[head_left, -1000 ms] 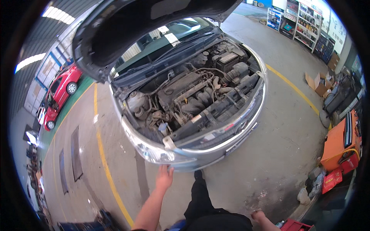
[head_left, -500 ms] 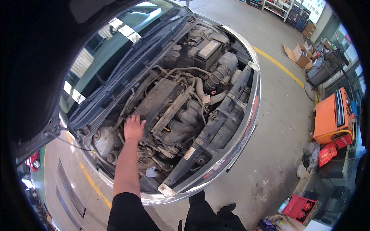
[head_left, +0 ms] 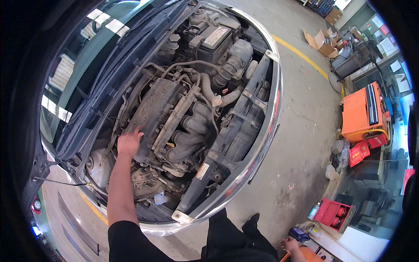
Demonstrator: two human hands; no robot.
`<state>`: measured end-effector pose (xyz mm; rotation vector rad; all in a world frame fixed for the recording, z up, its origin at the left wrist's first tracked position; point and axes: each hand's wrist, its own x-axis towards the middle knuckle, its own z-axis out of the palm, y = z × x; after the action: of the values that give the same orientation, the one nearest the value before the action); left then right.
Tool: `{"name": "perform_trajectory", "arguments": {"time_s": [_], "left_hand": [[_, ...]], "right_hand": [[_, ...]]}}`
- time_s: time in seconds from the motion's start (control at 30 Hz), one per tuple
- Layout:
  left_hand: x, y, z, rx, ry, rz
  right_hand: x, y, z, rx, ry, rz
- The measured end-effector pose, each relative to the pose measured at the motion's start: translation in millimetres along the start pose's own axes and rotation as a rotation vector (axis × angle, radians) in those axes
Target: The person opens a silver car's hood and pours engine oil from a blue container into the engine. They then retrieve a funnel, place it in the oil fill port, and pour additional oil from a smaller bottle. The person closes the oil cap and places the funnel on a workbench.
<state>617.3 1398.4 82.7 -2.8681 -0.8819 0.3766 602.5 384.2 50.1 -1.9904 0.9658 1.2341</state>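
My left hand rests on the near left end of the dark, dusty engine cover. Its fingers lie out over the cover, with the thumb apart. The fingertips are partly hard to make out. Beside that hand is a whitish plastic reservoir. A blue cap shows lower down at the front of the engine bay. My right hand is low at the right, away from the car, above an orange surface. Its fingers are curled; whatever they hold, if anything, does not show.
The raised hood stands at the left. A black battery sits at the far end of the bay. Along the right are an orange cabinet, a red box, a clear bottle and an open carton.
The view has shifted, so the car appears further left and higher. My left hand stays on the engine cover, its fingers less spread. My right hand has come into view at lower right.
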Motion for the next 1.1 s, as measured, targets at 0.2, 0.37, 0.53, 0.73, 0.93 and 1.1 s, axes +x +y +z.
{"name": "perform_trajectory", "arguments": {"time_s": [0.2,0.37,0.53,0.73,0.93,1.1], "left_hand": [[10.8,14.9,45.4,-0.107,0.037,-0.379],[41.2,-21.8,72.8,-1.033,-0.249,-0.733],[9.0,-5.6,32.9,-0.266,0.077,-0.572],[-22.6,-12.6,-18.4,-0.021,-0.237,-0.253],[-32.4,-17.8,-28.4,-0.121,0.101,-0.122],[-22.5,-14.2,-20.2,-0.160,0.187,0.055]], "right_hand": [[-21.8,-49.0,44.6,-0.258,-0.006,-0.108],[-25.8,-75.5,61.5,-0.261,-0.041,-0.129],[-36.6,-86.1,73.6,-0.146,-0.070,-0.192],[-27.0,-72.9,92.6,-0.119,-0.090,-0.168],[-10.2,-65.9,107.4,-0.238,-0.114,-0.241],[-20.8,-80.0,115.2,-0.205,-0.106,-0.229]]}}
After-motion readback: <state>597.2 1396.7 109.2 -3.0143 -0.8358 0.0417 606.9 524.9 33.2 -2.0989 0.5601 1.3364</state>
